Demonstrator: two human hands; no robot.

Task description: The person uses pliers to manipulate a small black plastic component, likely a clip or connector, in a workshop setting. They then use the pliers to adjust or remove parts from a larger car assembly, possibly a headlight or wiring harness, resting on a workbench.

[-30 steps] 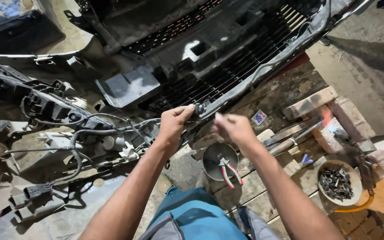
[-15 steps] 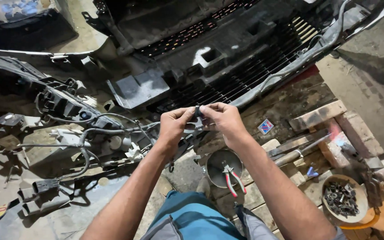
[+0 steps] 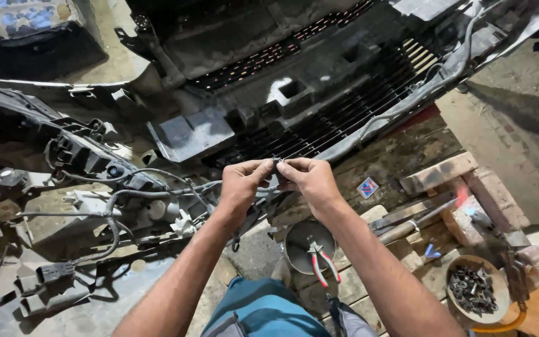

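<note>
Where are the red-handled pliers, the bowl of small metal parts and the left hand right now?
Red-handled pliers (image 3: 322,262), head view, on the handles, lying in a round metal dish.
Bowl of small metal parts (image 3: 493,278), head view, on its right rim.
Left hand (image 3: 241,184), head view, back of the hand.

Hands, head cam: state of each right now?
Left hand: closed, pinching a small dark part.
Right hand: closed, pinching the same part from the other side.
</note>
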